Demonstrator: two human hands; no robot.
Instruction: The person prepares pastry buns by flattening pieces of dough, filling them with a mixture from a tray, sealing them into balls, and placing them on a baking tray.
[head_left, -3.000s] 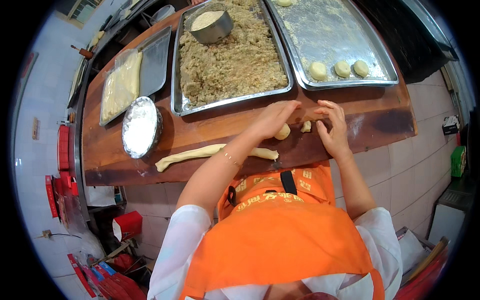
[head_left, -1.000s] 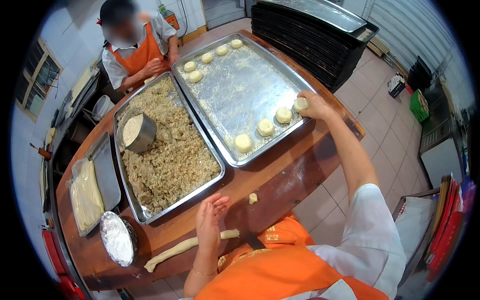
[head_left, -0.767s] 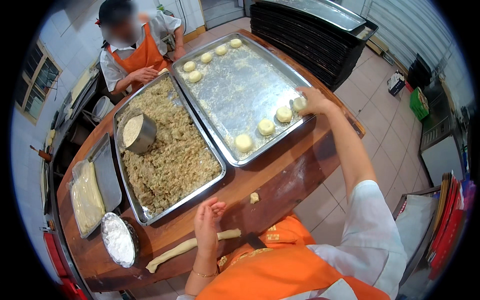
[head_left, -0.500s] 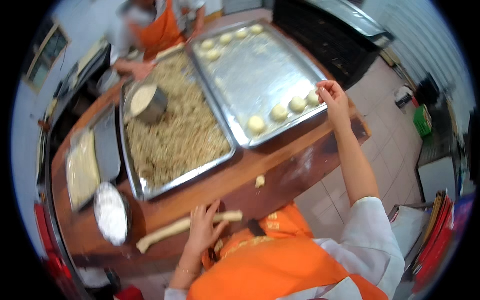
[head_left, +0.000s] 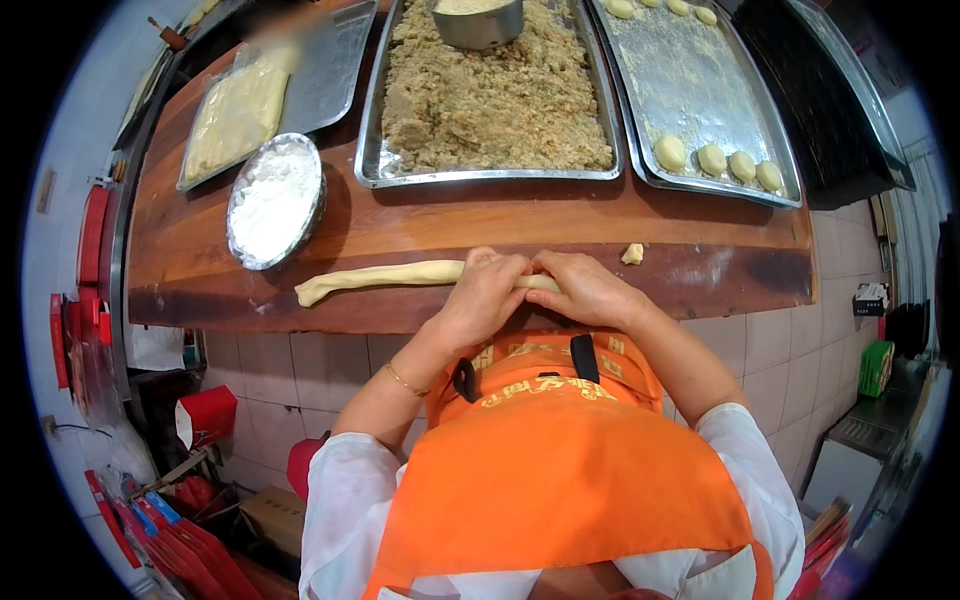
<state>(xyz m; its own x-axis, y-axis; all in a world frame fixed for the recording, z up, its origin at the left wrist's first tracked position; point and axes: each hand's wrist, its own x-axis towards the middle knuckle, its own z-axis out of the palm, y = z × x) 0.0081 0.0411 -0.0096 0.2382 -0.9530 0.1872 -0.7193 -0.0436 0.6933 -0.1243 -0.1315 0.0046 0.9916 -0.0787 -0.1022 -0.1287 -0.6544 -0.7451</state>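
Note:
A long, pale dough rope [head_left: 390, 274] lies along the near edge of the wooden table, its left end slightly flared. My left hand [head_left: 487, 290] is closed around the rope toward its right end. Close beside it, my right hand [head_left: 585, 288] grips the rope's right end, with a short stretch of dough showing between the fingers. Just beyond my right hand sits a small torn dough lump [head_left: 632, 254]. Several round dough balls [head_left: 711, 159] stand in a row at the near edge of the metal tray [head_left: 715, 187] on the right, and more at its far edge.
A deep tray [head_left: 490, 175] of crumbly brown filling holds a metal bowl [head_left: 480, 30]. To the left are a bowl of white flour [head_left: 275, 200] and a tray with a plastic-covered dough slab [head_left: 240, 110]. Black stacked trays [head_left: 820, 100] stand beyond the table's right side.
My right hand has come back from the dough balls on the right tray to the rope's right end. My left hand has closed on the rope. The view has turned and shifted.

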